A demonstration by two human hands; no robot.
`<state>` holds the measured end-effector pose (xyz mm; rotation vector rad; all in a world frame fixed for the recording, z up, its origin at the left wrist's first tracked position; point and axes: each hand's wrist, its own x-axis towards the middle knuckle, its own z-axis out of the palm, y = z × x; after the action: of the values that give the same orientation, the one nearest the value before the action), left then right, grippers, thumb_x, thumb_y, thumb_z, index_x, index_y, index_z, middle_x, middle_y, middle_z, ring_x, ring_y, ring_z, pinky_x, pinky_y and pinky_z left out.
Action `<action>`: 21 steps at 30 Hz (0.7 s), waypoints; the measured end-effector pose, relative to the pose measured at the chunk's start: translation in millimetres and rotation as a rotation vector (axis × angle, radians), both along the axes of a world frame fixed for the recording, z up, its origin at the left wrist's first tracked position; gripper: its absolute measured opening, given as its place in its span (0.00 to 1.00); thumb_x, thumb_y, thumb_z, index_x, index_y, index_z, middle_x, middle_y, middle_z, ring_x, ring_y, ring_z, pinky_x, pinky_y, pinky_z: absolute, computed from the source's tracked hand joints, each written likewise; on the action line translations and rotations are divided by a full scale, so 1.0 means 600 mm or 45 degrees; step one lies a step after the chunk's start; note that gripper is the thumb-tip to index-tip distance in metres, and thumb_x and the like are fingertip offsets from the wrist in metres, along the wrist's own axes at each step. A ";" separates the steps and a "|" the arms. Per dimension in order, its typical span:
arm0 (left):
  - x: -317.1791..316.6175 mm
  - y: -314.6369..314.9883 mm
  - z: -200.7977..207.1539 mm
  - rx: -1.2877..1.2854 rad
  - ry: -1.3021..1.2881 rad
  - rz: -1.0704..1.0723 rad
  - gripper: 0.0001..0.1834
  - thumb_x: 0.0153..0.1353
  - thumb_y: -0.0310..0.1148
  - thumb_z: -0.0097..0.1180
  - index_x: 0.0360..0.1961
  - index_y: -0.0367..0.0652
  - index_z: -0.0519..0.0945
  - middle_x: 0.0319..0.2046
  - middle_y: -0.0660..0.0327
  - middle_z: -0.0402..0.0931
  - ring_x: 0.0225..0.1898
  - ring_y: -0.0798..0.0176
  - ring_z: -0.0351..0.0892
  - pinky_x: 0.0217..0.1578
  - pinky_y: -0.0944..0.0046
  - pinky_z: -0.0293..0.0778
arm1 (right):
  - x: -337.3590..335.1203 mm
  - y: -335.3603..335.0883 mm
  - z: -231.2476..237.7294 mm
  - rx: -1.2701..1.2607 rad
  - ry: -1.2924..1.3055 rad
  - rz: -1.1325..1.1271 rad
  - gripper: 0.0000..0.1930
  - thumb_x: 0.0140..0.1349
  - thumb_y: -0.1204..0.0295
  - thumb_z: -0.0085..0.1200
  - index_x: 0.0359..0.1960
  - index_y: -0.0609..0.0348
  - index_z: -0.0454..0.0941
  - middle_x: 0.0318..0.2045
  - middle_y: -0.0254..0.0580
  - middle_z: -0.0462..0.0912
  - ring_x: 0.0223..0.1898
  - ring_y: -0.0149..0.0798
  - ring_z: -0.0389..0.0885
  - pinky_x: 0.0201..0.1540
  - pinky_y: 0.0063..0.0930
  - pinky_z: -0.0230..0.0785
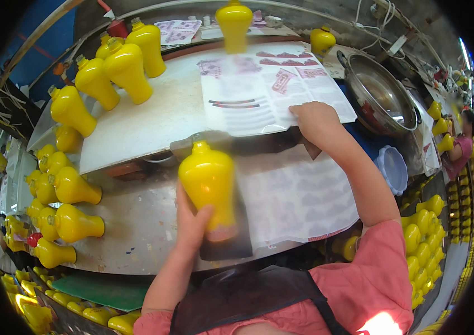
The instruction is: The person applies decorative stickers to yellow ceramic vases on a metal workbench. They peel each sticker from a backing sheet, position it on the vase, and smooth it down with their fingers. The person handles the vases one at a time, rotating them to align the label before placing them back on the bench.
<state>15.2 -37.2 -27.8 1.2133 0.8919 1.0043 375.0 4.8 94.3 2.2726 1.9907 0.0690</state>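
Observation:
My left hand (191, 221) is closed around the lower body of a glossy yellow bottle (208, 173), which stands nearly upright over a dark mat (242, 223). A pinkish patterned band (222, 232) shows near the bottle's base. Farther right, my right hand (316, 121) has its fingers curled, with the index fingertip on a printed decal sheet (242, 114) on the raised white board (153, 120). Whatever lies under those fingers is hidden. Red scalloped strips and small pink labels (283, 82) remain on the sheet.
Several yellow bottles (125, 72) stand on the board's left, others (75, 187) on the metal table (136, 234). One bottle (234, 25) is at the far edge. A steel basin (382, 92) and pale blue tub (392, 170) sit right. Another person (463, 145) is far right.

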 end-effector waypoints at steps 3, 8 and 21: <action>0.003 -0.002 0.003 -0.007 -0.014 0.003 0.50 0.58 0.33 0.60 0.79 0.40 0.50 0.71 0.49 0.61 0.72 0.51 0.62 0.72 0.52 0.59 | 0.011 0.009 -0.020 0.282 0.094 -0.032 0.18 0.66 0.73 0.49 0.53 0.50 0.86 0.46 0.52 0.86 0.49 0.55 0.85 0.51 0.50 0.77; 0.005 -0.002 0.007 0.004 -0.010 0.015 0.48 0.59 0.30 0.58 0.79 0.39 0.51 0.70 0.49 0.63 0.71 0.51 0.64 0.71 0.53 0.61 | 0.035 0.114 -0.055 0.240 0.088 -0.128 0.17 0.66 0.73 0.50 0.54 0.52 0.86 0.49 0.57 0.83 0.49 0.57 0.85 0.52 0.49 0.78; 0.004 0.000 0.004 0.013 -0.031 -0.014 0.50 0.59 0.30 0.60 0.80 0.39 0.49 0.71 0.47 0.63 0.72 0.50 0.65 0.71 0.53 0.63 | 0.020 0.005 -0.029 0.165 0.021 -0.058 0.15 0.67 0.67 0.52 0.51 0.55 0.84 0.51 0.54 0.82 0.48 0.56 0.85 0.50 0.49 0.79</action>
<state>17.7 -37.1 -25.3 1.2113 0.8615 1.0139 386.9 7.7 76.8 2.4029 1.9968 0.1803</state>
